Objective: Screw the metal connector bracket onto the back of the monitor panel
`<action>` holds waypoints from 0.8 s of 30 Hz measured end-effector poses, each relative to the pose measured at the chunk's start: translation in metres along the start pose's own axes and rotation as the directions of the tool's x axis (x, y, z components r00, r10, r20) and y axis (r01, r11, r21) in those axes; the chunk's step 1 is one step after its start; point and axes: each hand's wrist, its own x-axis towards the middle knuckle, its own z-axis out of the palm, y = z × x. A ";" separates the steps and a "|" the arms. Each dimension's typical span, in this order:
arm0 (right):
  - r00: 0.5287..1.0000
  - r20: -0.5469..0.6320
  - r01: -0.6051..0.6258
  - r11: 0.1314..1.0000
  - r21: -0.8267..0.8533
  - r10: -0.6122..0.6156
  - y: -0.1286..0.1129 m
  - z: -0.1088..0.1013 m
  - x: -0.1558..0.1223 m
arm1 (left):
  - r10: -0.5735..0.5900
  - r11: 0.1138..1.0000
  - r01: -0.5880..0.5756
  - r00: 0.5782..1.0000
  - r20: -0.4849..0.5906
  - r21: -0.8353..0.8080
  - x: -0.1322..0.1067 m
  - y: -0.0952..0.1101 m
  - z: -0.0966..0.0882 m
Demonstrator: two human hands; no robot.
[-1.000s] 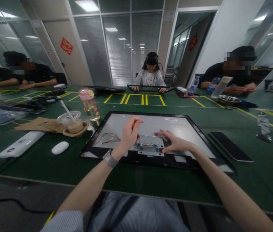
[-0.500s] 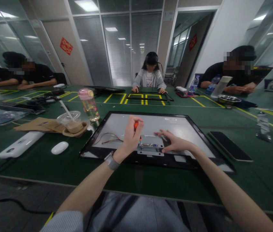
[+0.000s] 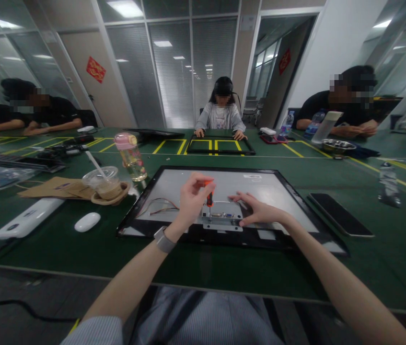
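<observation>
A flat display panel [image 3: 174, 181] with a black frame lies face down before me, its grey back showing. My left hand [image 3: 192, 199] pinches the orange and black handle of a screwdriver [image 3: 209, 197]. The screwdriver stands upright, its tip at the metal bracket [image 3: 222, 227] with connector ports near the panel's front edge. Fingers spread, my right hand [image 3: 260, 211] rests on the panel and the bracket's right end. Thin cables [image 3: 161, 206] lie loose on the panel to the left.
Left of the panel are a pink-lidded bottle [image 3: 131, 155], an iced drink cup [image 3: 104, 181], a white mouse-like case [image 3: 87, 222] and a white power bank-like device [image 3: 28, 218]. A phone [image 3: 339, 215] lies to the right. Co-workers sit around the table.
My left fingers have loosened and shifted slightly left on the screwdriver, so more of its handle shows. My right hand has stayed in place. The view has shifted slightly.
</observation>
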 end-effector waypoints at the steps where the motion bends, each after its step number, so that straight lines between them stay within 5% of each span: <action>1: 1.000 0.001 0.000 1.000 0.000 0.000 0.000 0.000 0.000 | -0.019 1.000 0.019 1.000 0.003 -0.001 0.000 -0.002 -0.001; 7: 1.000 0.010 -0.019 1.000 -0.010 0.019 -0.005 -0.002 -0.001 | -0.103 0.981 0.111 0.993 0.055 -0.156 0.001 -0.008 -0.004; 16: 1.000 0.001 -0.012 1.000 -0.010 0.012 0.001 0.000 0.001 | -0.047 0.999 0.047 0.976 0.214 0.005 -0.003 -0.002 -0.001; 24: 1.000 -0.007 0.008 1.000 0.000 -0.008 0.003 0.001 0.001 | 0.220 0.934 -0.260 0.959 0.180 0.244 -0.002 -0.008 -0.002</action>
